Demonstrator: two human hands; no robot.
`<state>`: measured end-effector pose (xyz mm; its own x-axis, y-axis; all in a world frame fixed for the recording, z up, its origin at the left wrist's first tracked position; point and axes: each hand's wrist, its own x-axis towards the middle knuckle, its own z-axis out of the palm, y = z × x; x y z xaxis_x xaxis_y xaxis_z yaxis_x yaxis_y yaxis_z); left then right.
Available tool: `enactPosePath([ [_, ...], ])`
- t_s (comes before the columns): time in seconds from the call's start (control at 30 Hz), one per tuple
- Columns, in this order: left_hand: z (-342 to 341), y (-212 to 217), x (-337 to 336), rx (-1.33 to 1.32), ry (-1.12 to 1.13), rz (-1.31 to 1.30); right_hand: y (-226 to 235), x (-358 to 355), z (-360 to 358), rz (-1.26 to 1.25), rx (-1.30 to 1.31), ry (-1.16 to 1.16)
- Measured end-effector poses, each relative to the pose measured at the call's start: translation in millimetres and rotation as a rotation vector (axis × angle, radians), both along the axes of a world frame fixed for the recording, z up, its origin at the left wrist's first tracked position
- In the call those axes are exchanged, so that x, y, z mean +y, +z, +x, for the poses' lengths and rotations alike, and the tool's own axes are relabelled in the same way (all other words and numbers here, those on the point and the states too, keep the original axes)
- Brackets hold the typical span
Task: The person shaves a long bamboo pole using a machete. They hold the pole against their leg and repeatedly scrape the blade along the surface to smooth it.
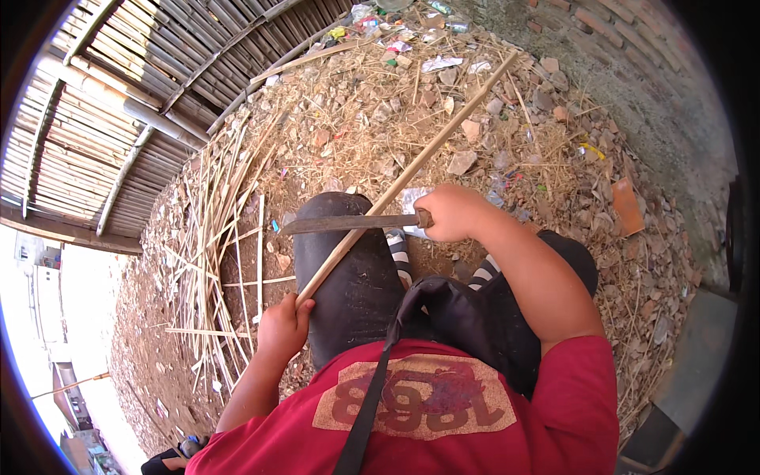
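1 bamboo strip (412, 170), 1 knife (344, 224), 2 hands

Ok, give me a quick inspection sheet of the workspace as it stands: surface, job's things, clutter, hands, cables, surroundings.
Surface: bare dirt ground strewn with stones and dry straw.
Job's things: long bamboo strip slanting across the lap; blade lies across it, edge on the strip.
Clutter: cut bamboo slivers piled to the left; litter at the far end; orange brick piece on the right.
Hands: left hand grips the strip's near end; right hand grips the blade's handle.
Cables: nothing seen; a black strap crosses the chest.
Surroundings: bamboo-slat wall on the left, brick wall on the right.
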<state>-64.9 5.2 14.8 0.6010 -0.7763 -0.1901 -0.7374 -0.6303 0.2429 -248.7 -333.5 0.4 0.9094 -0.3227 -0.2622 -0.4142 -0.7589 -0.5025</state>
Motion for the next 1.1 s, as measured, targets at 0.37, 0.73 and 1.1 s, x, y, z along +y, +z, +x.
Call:
enactPosePath([
  [0.37, 4, -5, -2, -0.033, -0.028, -0.028, -8, -18, -12, 0.084, -0.061, -0.093],
  [0.73, 17, -16, 3, -0.041, -0.067, -0.038, -21, -41, -24, 0.112, -0.081, -0.12],
  [1.1, 24, -23, 10, -0.08, -0.142, -0.102, -6, -37, -25, 0.073, -0.051, -0.159],
])
